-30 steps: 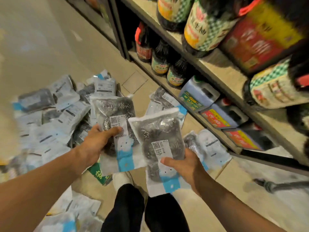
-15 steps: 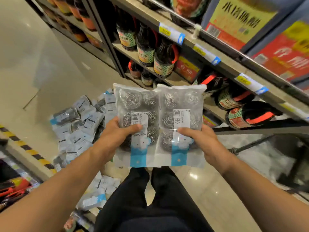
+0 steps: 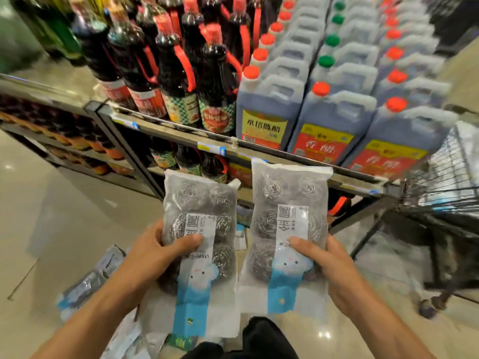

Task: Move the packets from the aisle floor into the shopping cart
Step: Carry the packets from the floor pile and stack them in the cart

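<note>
I hold two clear packets of steel scourers with blue-and-white labels, upright and side by side in front of me. My left hand [image 3: 153, 252] grips the left packet [image 3: 202, 203] with the thumb across its label. My right hand [image 3: 334, 265] grips the right packet [image 3: 287, 193] the same way. The wire shopping cart [image 3: 445, 185] stands at the right edge, to the right of the right packet, with pale packets showing through its mesh. Several more packets [image 3: 90, 283] lie on the floor at the lower left.
A metal shelf [image 3: 181, 136] runs across ahead, carrying dark sauce bottles [image 3: 181, 73] and blue vinegar jugs [image 3: 329, 120]. Lower shelves hold more bottles. Beige tiled floor [image 3: 51, 203] stretches to the left. My dark trouser legs [image 3: 261, 338] show at the bottom.
The view has risen and swung right, from the floor pile up to the shelf, bringing the cart into sight. Both hands still hold their packets, now slightly apart.
</note>
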Action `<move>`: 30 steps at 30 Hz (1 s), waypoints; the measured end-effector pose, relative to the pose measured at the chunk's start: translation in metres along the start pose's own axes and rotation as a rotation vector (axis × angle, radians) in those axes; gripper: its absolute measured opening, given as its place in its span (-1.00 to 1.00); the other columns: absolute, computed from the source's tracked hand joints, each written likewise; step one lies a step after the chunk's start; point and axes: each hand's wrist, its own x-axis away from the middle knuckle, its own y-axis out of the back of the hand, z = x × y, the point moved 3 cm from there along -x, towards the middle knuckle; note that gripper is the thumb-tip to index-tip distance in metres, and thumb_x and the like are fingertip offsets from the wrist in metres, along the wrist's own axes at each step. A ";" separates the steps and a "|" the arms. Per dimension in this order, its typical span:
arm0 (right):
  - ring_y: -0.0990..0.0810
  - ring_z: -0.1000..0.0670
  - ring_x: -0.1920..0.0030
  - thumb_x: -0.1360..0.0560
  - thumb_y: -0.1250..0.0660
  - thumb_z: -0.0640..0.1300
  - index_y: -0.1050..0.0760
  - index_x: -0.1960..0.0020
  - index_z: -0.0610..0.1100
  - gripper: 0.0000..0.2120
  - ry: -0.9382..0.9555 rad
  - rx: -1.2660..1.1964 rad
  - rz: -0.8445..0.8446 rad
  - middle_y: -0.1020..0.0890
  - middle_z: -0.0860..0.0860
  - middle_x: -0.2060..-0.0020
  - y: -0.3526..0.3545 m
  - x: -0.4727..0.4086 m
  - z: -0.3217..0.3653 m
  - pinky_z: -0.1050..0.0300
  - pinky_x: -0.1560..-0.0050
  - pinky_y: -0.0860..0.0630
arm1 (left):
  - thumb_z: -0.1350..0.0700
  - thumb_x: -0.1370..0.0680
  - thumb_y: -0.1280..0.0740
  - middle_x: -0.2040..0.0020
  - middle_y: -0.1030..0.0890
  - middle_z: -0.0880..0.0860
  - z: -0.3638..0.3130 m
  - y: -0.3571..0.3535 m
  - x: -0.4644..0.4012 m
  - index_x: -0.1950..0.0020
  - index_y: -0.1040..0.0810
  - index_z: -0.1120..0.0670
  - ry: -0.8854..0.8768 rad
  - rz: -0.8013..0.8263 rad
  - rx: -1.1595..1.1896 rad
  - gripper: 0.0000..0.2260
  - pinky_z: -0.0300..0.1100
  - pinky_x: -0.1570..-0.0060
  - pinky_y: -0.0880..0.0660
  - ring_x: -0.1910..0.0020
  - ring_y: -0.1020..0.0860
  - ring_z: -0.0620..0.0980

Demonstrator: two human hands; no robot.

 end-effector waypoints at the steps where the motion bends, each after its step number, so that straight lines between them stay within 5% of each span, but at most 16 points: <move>1: -0.77 -0.13 0.01 -0.46 -0.50 -0.19 -0.64 -0.22 -0.10 -0.67 0.023 -0.018 -0.017 -0.78 -0.08 -0.02 0.001 0.006 0.000 0.04 0.20 -0.69 | 0.12 -0.46 -0.55 0.14 -0.78 0.07 -0.005 0.000 0.002 -0.05 -0.65 0.09 -0.022 0.014 -0.010 -0.79 -0.17 0.29 -0.64 0.24 -0.74 -0.02; 4: -0.77 -0.13 -0.02 -0.37 -0.55 -0.10 -0.64 -0.24 -0.11 -0.56 0.086 -0.053 -0.057 -0.78 -0.07 -0.04 0.002 0.025 -0.003 0.01 0.14 -0.68 | 0.19 -0.48 -0.53 0.18 -0.77 0.03 -0.016 0.000 0.006 -0.04 -0.64 0.10 -0.088 0.045 -0.019 -0.83 -0.31 0.37 -0.59 0.30 -0.72 -0.09; 8: -0.75 -0.14 -0.10 -0.14 -0.73 0.13 -0.60 -0.30 -0.10 -0.21 0.137 -0.070 -0.084 -0.76 -0.06 -0.10 0.001 0.053 -0.005 -0.14 -0.11 -0.67 | 0.19 -0.43 -0.54 0.03 -0.78 0.11 -0.031 -0.001 0.010 -0.15 -0.64 0.13 -0.154 0.133 0.014 -0.69 -0.23 0.24 -0.67 0.10 -0.76 0.08; 12: -0.75 -0.09 -0.11 -0.38 -0.57 -0.16 -0.54 -0.31 -0.02 -0.48 0.202 -0.123 -0.164 -0.76 -0.03 -0.12 0.005 0.086 -0.005 -0.09 -0.10 -0.67 | 0.08 -0.33 -0.65 -0.04 -0.77 0.11 -0.041 -0.006 0.010 -0.20 -0.65 0.09 -0.217 0.273 0.018 -0.53 -0.06 0.06 -0.68 0.01 -0.75 0.12; 16: -0.75 -0.03 -0.09 -0.48 -0.51 -0.19 -0.53 -0.31 0.02 -0.56 0.217 -0.204 -0.300 -0.76 0.02 -0.10 0.017 0.117 -0.015 -0.03 -0.10 -0.65 | -0.09 -0.14 -0.63 -0.07 -0.76 0.13 -0.050 -0.023 0.008 -0.22 -0.65 0.07 -0.196 0.410 -0.003 -0.33 0.05 -0.09 -0.61 -0.03 -0.74 0.18; 19: -0.75 -0.03 -0.09 -0.49 -0.49 -0.21 -0.55 -0.30 0.01 -0.59 0.224 -0.278 -0.390 -0.77 0.02 -0.09 0.028 0.140 -0.021 0.00 -0.09 -0.63 | -0.07 -0.17 -0.63 -0.09 -0.76 0.13 -0.066 -0.047 0.008 -0.21 -0.67 0.06 -0.218 0.505 -0.017 -0.36 -0.03 0.09 -0.69 -0.02 -0.75 0.18; 24: -0.75 -0.10 -0.10 -0.46 -0.51 -0.24 -0.61 -0.27 -0.09 -0.61 0.230 -0.361 -0.514 -0.77 -0.05 -0.08 0.064 0.174 -0.030 -0.11 -0.19 -0.63 | 0.19 -0.45 -0.44 -0.12 -0.75 0.14 -0.079 -0.110 0.020 -0.28 -0.62 0.07 -0.217 0.700 -0.017 -0.62 -0.02 0.07 -0.68 -0.05 -0.74 0.18; 30: -0.74 -0.09 -0.12 -0.43 -0.55 -0.10 -0.64 -0.25 -0.06 -0.61 0.311 -0.443 -0.643 -0.77 -0.04 -0.09 0.129 0.211 -0.029 -0.05 -0.15 -0.61 | 0.08 -0.25 -0.57 -0.13 -0.74 0.19 -0.090 -0.201 0.035 -0.21 -0.66 0.07 -0.251 0.831 -0.076 -0.48 0.01 0.06 -0.66 -0.01 -0.74 0.21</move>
